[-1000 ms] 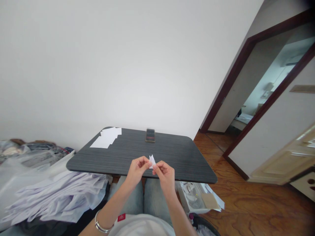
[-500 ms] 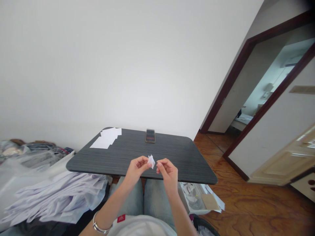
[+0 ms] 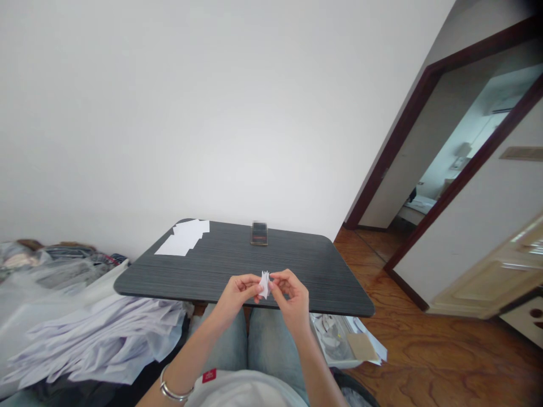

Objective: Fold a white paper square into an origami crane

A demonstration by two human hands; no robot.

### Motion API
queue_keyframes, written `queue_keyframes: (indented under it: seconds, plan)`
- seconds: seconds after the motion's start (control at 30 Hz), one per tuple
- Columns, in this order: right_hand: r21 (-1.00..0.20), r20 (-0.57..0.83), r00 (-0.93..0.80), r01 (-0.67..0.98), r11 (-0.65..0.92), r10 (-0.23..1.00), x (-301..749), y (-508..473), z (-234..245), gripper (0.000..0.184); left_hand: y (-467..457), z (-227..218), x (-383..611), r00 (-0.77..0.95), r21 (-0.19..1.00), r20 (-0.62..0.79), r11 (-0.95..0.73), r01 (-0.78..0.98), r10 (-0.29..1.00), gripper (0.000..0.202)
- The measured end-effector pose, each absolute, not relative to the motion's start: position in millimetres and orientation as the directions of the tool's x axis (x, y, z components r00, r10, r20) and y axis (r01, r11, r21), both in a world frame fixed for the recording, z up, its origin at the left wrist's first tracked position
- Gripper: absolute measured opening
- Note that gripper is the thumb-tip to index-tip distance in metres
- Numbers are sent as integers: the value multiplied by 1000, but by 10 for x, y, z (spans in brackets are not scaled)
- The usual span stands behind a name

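White cloth of a shirt (image 3: 250,390), with one red label (image 3: 209,375), lies nearest; just past it, two denim-covered legs (image 3: 271,345) run in under one dark table (image 3: 318,271). One silver bangle (image 3: 170,392) circles the left forearm. Both forearms cross the table's long near edge close to its middle, where two hands work above the surface. Left hand (image 3: 241,289) and right hand (image 3: 292,292) are each pinched narrow, thumb against fingers, on opposite sides of one small folded white paper (image 3: 264,285). It is held up between them, just in from that near edge, its jagged points upward and too small to count.

Left of the legs, one pile of pale cloth (image 3: 97,339) reaches up to the table's edge. On the right sit one shallow white box (image 3: 344,363) and one tan card (image 3: 362,346), beside wooden floor (image 3: 458,362).

Farther on, dark tabletop stretches to the left and right of the hands, out to rounded corners. At the far left corner lie overlapping white sheets (image 3: 181,240), their number unclear. One small dark stand (image 3: 259,233) sits near the middle of the far edge. White wall (image 3: 254,113) rises behind; one dark-framed doorway (image 3: 428,73) stands far right.
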State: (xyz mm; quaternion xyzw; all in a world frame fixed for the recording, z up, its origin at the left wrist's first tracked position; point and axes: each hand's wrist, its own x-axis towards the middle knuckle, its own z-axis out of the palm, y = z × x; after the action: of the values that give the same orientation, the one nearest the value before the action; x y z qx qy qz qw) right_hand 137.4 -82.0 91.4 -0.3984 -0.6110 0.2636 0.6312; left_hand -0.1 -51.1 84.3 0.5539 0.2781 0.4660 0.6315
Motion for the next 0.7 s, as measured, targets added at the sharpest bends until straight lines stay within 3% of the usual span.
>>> queue_keyframes:
  seconds: [0.23,0.7]
  plan:
    - [-853,506,28,170,494,862,1429,-841,1020,4,-506,836,0,436,966,169,-60,-253,884,24]
    - [-846,513,48,200,495,857,1430,-820,987,5,-508,801,7,442,948,123,26,-318,888,21]
